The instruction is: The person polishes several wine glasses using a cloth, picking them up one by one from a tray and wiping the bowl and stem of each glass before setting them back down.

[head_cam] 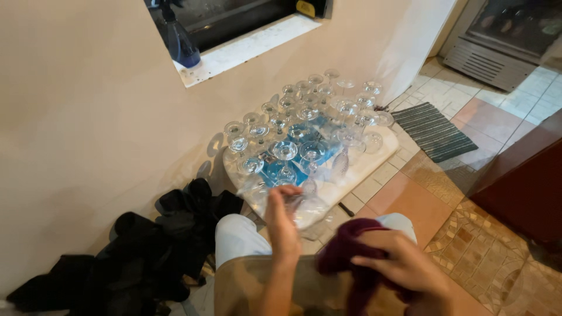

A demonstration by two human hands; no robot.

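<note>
A clear wine glass is gripped by the left hand, just near of the tray of glasses. A maroon cloth is clutched in the right hand, nearer and rightward of the glass.

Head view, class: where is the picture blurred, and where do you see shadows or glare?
Head view: the left hand, the glass it holds and the right hand gripping a maroon cloth are motion-blurred; upturned glasses cast soft wall shadows; floor tiles show sheen.
</note>
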